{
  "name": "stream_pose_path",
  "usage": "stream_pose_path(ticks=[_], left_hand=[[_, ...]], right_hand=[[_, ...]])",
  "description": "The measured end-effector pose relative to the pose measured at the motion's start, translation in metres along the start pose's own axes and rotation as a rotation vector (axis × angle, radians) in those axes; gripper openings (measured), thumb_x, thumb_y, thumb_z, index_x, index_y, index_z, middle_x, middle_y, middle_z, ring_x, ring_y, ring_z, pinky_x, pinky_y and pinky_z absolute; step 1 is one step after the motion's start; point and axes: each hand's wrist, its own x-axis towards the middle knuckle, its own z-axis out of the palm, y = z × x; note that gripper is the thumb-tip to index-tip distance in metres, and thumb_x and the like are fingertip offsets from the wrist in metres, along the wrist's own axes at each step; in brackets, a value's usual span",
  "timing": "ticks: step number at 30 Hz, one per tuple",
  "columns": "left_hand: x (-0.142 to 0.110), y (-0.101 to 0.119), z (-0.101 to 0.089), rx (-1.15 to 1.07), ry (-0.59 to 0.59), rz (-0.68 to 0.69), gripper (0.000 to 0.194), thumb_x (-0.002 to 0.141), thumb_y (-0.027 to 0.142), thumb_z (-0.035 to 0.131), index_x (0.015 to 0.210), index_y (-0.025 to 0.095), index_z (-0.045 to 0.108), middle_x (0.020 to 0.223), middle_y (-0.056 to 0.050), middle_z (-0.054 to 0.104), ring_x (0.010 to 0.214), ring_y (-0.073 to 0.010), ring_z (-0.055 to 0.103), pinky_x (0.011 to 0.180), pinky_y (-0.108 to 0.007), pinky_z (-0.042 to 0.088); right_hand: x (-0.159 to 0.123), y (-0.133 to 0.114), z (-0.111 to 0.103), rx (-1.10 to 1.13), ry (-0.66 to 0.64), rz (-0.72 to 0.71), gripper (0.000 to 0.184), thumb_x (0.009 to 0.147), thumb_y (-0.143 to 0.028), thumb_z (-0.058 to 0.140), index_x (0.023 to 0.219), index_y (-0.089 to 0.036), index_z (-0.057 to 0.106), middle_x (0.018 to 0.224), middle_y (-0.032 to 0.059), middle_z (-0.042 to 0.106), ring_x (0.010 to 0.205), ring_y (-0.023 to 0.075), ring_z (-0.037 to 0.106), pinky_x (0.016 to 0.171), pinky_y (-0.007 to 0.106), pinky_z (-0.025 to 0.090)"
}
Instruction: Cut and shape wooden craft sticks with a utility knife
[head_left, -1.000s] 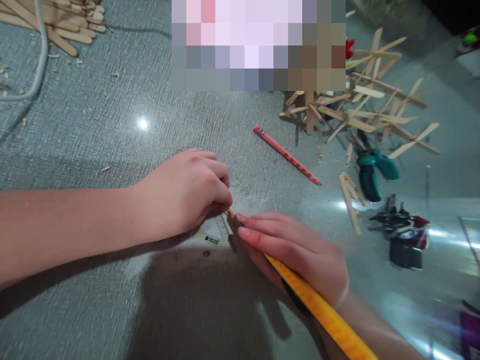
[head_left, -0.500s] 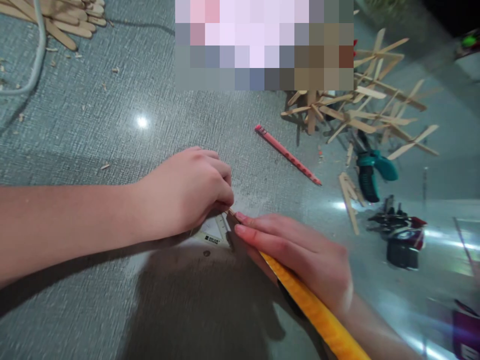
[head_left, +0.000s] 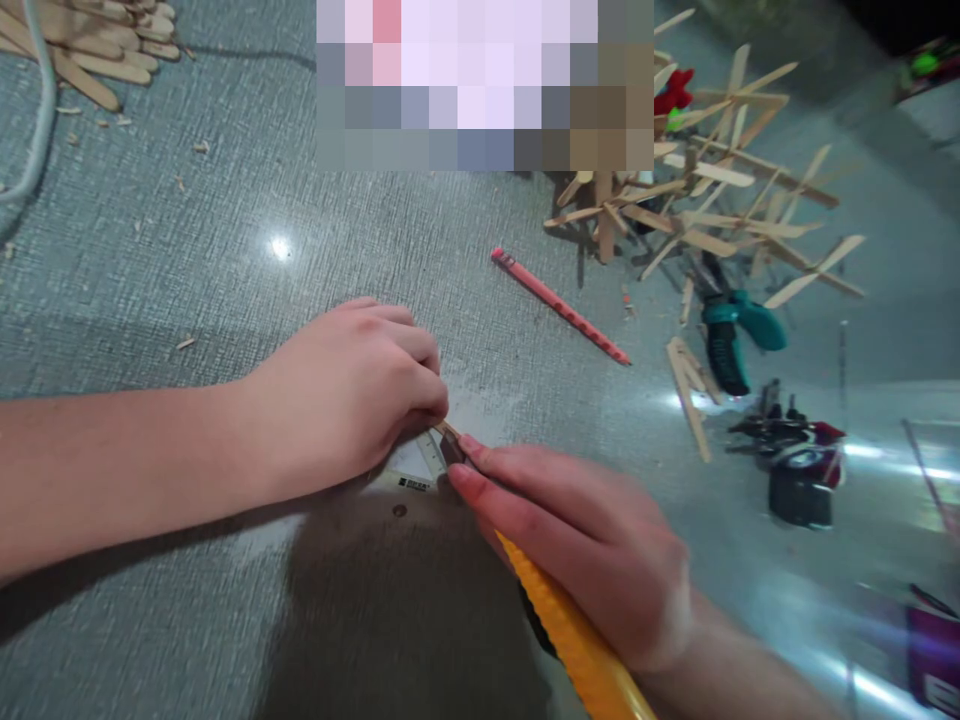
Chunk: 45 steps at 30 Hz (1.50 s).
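Note:
My left hand [head_left: 367,385] is closed, pressing down at the middle of the table, its fingertips hidden beneath it. A thin wooden stick [head_left: 441,428] shows at those fingers. Under and beside the hand lies a clear set square [head_left: 431,455] with a dark label. My right hand [head_left: 577,540] wraps round a tool with a long yellow handle [head_left: 577,640], ridged along one edge; two fingers stretch along it towards its dark brownish front end [head_left: 452,448]. That end meets the stick close to my left fingertips. The tool's exact kind is hard to make out.
A red pencil [head_left: 559,305] lies beyond my hands. Crossed craft-stick assemblies [head_left: 705,215], teal-handled pliers [head_left: 726,340] and a dark holder with bits [head_left: 801,490] are at the right. Loose craft sticks [head_left: 97,45] and a grey cable [head_left: 41,110] lie far left.
The view has shifted slightly, so most things sit a little further left. My right hand and the yellow-handled tool have moved slightly against the stick; both hands keep their grip.

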Motion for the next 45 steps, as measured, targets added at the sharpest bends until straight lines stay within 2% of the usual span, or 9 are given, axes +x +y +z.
stream_pose_path(ticks=[5, 10, 14, 18, 24, 32, 35, 41, 45], left_hand=[[0.0, 0.0, -0.002, -0.021, -0.006, 0.006, 0.025, 0.098, 0.016, 0.064, 0.085, 0.026, 0.083, 0.084, 0.0, 0.076, 0.083, -0.0171, 0.064, 0.081, -0.033, 0.046], [-0.001, -0.001, 0.0, -0.023, 0.0, 0.018, 0.025, 0.099, 0.017, 0.064, 0.086, 0.026, 0.083, 0.087, 0.0, 0.076, 0.086, -0.0176, 0.063, 0.084, -0.033, 0.045], [-0.002, -0.002, 0.002, -0.005, 0.007, 0.029, 0.023, 0.099, 0.017, 0.063, 0.088, 0.027, 0.082, 0.09, -0.001, 0.076, 0.087, -0.0178, 0.063, 0.084, -0.033, 0.044], [-0.004, -0.003, 0.003, 0.022, 0.002, 0.037, 0.021, 0.098, 0.019, 0.065, 0.09, 0.027, 0.082, 0.091, -0.001, 0.075, 0.088, -0.0186, 0.062, 0.083, -0.034, 0.042], [-0.004, -0.001, 0.003, 0.05, -0.001, 0.042, 0.02, 0.098, 0.023, 0.066, 0.089, 0.028, 0.082, 0.091, -0.001, 0.075, 0.087, -0.0192, 0.06, 0.08, -0.035, 0.041], [-0.004, 0.0, 0.004, 0.056, 0.01, 0.038, 0.02, 0.098, 0.023, 0.066, 0.086, 0.027, 0.082, 0.09, -0.001, 0.075, 0.087, -0.019, 0.059, 0.08, -0.035, 0.04], [-0.004, 0.001, 0.004, 0.052, 0.014, 0.04, 0.019, 0.097, 0.022, 0.067, 0.086, 0.027, 0.082, 0.09, -0.002, 0.074, 0.086, -0.0191, 0.059, 0.08, -0.035, 0.04], [-0.003, 0.0, 0.001, -0.01, -0.003, 0.042, 0.022, 0.098, 0.019, 0.063, 0.089, 0.025, 0.081, 0.092, -0.002, 0.075, 0.087, -0.0187, 0.061, 0.085, -0.034, 0.043], [-0.001, 0.0, -0.003, -0.056, -0.014, 0.034, 0.02, 0.102, 0.027, 0.062, 0.093, 0.023, 0.08, 0.095, -0.003, 0.076, 0.09, -0.0188, 0.065, 0.089, -0.034, 0.045]], right_hand=[[0.001, 0.0, 0.005, -0.041, 0.052, -0.03, 0.02, 0.1, -0.012, 0.065, 0.114, -0.021, 0.078, 0.11, 0.0102, 0.084, 0.091, 0.0248, 0.082, 0.078, 0.034, 0.069], [-0.002, 0.013, 0.014, 0.082, 0.15, -0.056, 0.021, 0.102, -0.012, 0.063, 0.116, -0.021, 0.074, 0.103, 0.0078, 0.084, 0.087, 0.0204, 0.081, 0.076, 0.031, 0.067], [-0.003, 0.017, 0.011, 0.149, 0.089, -0.039, 0.028, 0.097, -0.007, 0.067, 0.12, -0.023, 0.069, 0.111, 0.008, 0.083, 0.095, 0.0198, 0.08, 0.079, 0.032, 0.065], [0.0, 0.014, 0.003, 0.18, 0.065, -0.004, 0.027, 0.098, -0.008, 0.065, 0.12, -0.024, 0.068, 0.112, 0.0088, 0.083, 0.095, 0.0183, 0.08, 0.083, 0.031, 0.064], [0.002, 0.013, 0.0, 0.187, 0.064, 0.015, 0.032, 0.095, -0.007, 0.067, 0.119, -0.029, 0.067, 0.106, 0.0048, 0.084, 0.085, 0.0174, 0.08, 0.078, 0.03, 0.064], [-0.001, 0.01, -0.001, 0.2, 0.039, 0.08, 0.044, 0.095, -0.009, 0.067, 0.128, -0.038, 0.065, 0.105, -0.0021, 0.085, 0.084, 0.0207, 0.082, 0.074, 0.034, 0.067], [-0.002, 0.011, 0.001, 0.215, 0.063, 0.061, 0.047, 0.095, -0.008, 0.065, 0.132, -0.037, 0.064, 0.104, -0.0014, 0.085, 0.082, 0.0225, 0.082, 0.067, 0.035, 0.067], [-0.005, 0.013, 0.005, 0.24, 0.117, 0.083, 0.038, 0.095, -0.008, 0.066, 0.123, -0.034, 0.068, 0.114, 0.0039, 0.084, 0.087, 0.0231, 0.082, 0.071, 0.038, 0.068], [-0.001, 0.013, 0.005, 0.347, 0.194, 0.207, 0.03, 0.096, -0.009, 0.066, 0.112, -0.035, 0.071, 0.108, 0.0018, 0.084, 0.085, 0.0221, 0.082, 0.074, 0.037, 0.069]])
